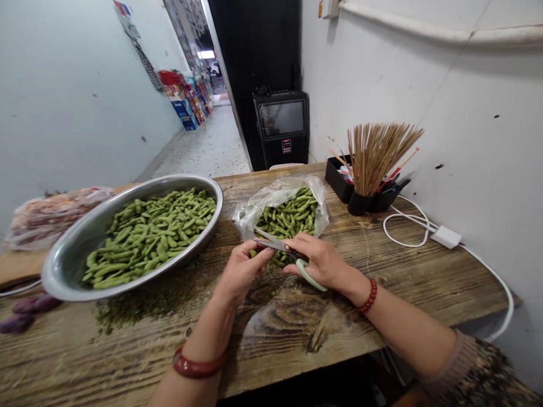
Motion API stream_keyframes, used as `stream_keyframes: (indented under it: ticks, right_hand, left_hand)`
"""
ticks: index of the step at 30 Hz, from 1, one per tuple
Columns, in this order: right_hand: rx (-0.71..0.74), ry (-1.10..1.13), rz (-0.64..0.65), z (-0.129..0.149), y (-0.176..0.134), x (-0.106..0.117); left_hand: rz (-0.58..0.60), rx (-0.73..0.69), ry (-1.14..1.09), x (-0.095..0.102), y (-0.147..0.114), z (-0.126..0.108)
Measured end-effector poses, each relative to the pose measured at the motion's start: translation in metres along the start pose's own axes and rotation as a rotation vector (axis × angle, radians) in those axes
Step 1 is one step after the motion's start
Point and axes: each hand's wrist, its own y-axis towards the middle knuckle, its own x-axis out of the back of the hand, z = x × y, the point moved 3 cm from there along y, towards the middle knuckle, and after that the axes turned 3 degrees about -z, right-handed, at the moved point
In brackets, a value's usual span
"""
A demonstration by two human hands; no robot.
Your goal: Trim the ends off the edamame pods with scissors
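My right hand point(319, 259) grips a pair of scissors point(311, 276) with pale green handles, the blades apart and pointing left toward my other hand. Between the pinched fingers of my left hand point(244, 265) is an edamame pod point(253, 252), mostly hidden by the fingers, close to the blades. Just beyond both hands lies a clear plastic bag point(278, 195), its mouth turned toward me and full of green edamame pods point(293, 213). To the left, a wide metal basin point(66, 272) holds a large heap of pods point(157, 234).
Small green trimmings point(136, 308) litter the wooden table point(293, 324) below the basin. At the back right stand a black holder point(338, 179) and bundled sticks point(375, 157). A white cable point(489, 267) runs along the right wall. Purple items point(24, 312) lie at left.
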Motion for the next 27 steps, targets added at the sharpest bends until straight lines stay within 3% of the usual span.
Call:
stream_keyframes:
  ticks: [9,13,16,22,27]
  right_hand:
    - [-0.014,-0.026,0.009,-0.001,0.0,0.0]
    - [-0.042,0.01,-0.089,-0.007,0.0,0.001]
    - [-0.072,0.034,-0.142,-0.012,0.0,0.002]
    - [-0.088,0.11,-0.287,-0.02,0.005,0.008]
    - [-0.123,0.181,-0.345,-0.022,0.008,0.012]
  left_hand:
    - [0.044,0.049,-0.14,-0.003,-0.002,-0.004]
    - [0.11,0.053,-0.368,-0.001,0.0,-0.005]
    - [0.069,0.037,-0.436,0.005,0.001,-0.008]
    - [-0.11,-0.1,-0.239,0.024,0.0,-0.043]
    - [-0.323,-0.309,0.201,0.071,0.008,-0.095]
